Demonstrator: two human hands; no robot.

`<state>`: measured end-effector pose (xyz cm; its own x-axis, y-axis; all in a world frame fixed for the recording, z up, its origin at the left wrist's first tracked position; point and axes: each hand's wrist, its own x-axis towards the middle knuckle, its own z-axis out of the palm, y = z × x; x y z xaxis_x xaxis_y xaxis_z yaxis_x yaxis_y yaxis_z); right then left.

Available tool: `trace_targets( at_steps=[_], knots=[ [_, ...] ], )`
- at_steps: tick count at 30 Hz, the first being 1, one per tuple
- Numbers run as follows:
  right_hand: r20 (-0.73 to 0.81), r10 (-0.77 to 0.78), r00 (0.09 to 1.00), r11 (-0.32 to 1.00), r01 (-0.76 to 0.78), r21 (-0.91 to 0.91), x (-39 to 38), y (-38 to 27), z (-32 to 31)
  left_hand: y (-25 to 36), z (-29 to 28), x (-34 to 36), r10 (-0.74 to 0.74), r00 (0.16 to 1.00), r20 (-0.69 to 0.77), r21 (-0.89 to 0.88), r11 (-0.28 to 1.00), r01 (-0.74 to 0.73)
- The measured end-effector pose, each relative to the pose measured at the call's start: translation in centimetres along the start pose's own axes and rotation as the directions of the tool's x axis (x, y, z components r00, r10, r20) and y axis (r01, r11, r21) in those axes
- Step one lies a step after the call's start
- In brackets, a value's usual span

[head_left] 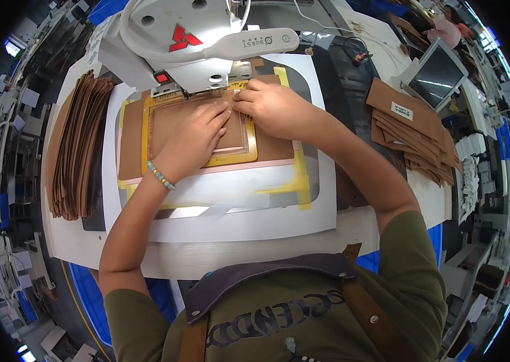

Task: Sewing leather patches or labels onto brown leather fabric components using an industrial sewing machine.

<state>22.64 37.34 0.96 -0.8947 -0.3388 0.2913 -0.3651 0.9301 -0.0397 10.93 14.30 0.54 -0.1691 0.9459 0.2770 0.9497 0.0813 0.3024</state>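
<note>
The brown panel shows within the yellow frame at the sewing machine, and uneven pressure from your flattened left hand or bent-fingered right hand, its grip unclear, could skew it.

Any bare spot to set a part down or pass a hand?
Room: pale tabletop strip between white sheet and dark apron; tabletop corner nearer the wearer than right brown stack.
Crowded: yellow frame, with left hand, right hand and machine head; left brown stack beside sheet.

Left hand on brown panel; right hand beside it.
</note>
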Motion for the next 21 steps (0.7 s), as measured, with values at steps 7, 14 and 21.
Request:
trace_targets(
  at_steps=[7,14,21],
  knots=[
    [-0.065,0.18,0.981,0.972,-0.167,0.165,-4.3,2.1,-3.6,-1.6,-0.2,-1.4,-0.012,0.999,-0.034,0.053,0.998,0.013],
    [-0.697,0.495,0.518,0.474,-0.834,-0.283,-18.2,11.9,-10.1,-1.8,-1.0,-1.0,-0.026,1.0,-0.016,0.113,0.993,0.028],
    [-0.558,0.781,0.283,0.235,-0.959,-0.157,-23.5,14.4,-9.3,-1.9,-2.8,-3.4,-0.013,1.0,-0.004,0.023,1.0,0.013]
  ],
)
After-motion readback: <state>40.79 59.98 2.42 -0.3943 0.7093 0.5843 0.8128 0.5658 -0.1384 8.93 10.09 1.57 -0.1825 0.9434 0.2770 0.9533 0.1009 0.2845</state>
